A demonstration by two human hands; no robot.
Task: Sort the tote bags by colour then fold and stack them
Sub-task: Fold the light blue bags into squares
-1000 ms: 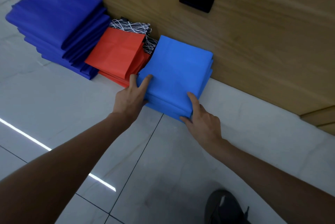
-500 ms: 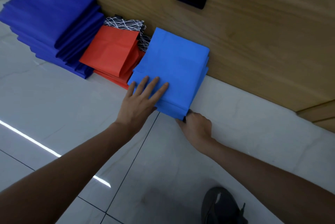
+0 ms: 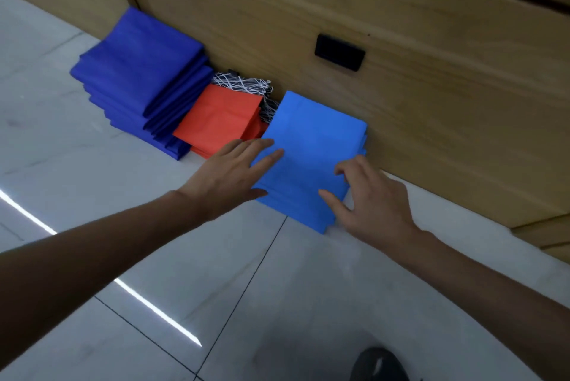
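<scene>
Four stacks of folded tote bags lie on the floor against a wooden wall. A light blue stack (image 3: 311, 146) is on the right, a red stack (image 3: 219, 120) beside it, a black-and-white patterned bag (image 3: 243, 84) behind the red one, and a tall dark blue stack (image 3: 138, 72) at the left. My left hand (image 3: 228, 177) is flat with straight fingers at the light blue stack's left edge. My right hand (image 3: 370, 198) hovers at its near right corner, fingers spread and loosely bent, holding nothing.
The wooden wall (image 3: 431, 103) has a black recessed handle (image 3: 339, 52). The floor (image 3: 154, 242) is pale glossy tile with a bright light streak at left. A dark shoe (image 3: 379, 365) shows at the bottom edge.
My right hand let go of the stack's near corner and opened beside it. My left hand slid to the stack's left edge. The camera view shifted, so the stacks now sit further right.
</scene>
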